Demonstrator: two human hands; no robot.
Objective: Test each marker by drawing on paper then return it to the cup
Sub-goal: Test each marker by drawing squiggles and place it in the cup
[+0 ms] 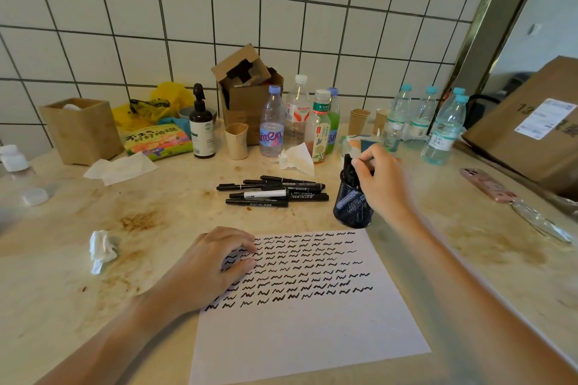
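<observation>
Right hand (pixel 380 184): fingers pinched on marker (pixel 347 166) at mesh cup (pixel 353 201) mouth. Left hand (pixel 215 262): fingers loosely curled, paper (pixel 312 322) pressed to counter (pixel 156 212). Risk judged: light cup tipped by sideways pull, markers spilled.

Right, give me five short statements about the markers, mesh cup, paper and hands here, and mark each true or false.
1. The white sheet of paper carries rows of black squiggles. True.
2. The black mesh cup lies tipped on its side. False: it stands upright.
3. The left hand rests on the paper. True.
4. The right hand is writing on the paper. False: it is at the cup's top, at a black marker there.
5. Loose black markers lie behind the paper. True.
</observation>
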